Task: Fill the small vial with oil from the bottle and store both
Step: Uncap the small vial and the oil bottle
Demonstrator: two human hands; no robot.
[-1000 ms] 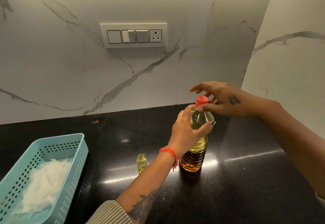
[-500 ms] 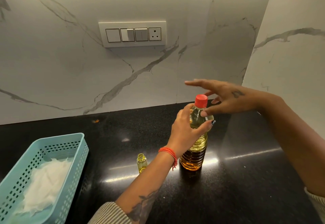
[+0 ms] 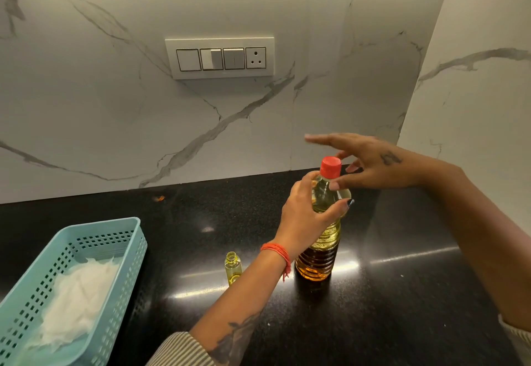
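A clear plastic oil bottle (image 3: 320, 256) with golden oil stands upright on the black counter, its red cap (image 3: 330, 166) on. My left hand (image 3: 306, 216) grips the bottle's shoulder just under the neck. My right hand (image 3: 370, 164) hovers at the cap with fingers spread and straight; the thumb tip lies by the neck just below the cap. A small uncapped vial (image 3: 233, 268) holding yellow oil stands to the left of the bottle, partly behind my left wrist.
A light blue perforated basket (image 3: 126, 253) with white paper inside sits at the lower left. The black counter (image 3: 402, 293) meets marble walls behind and on the right. A switch plate (image 3: 219, 58) is on the back wall.
My right hand has opened up around the cap, its fingers stretching out to the left. The left hand and bottle have stayed in place.
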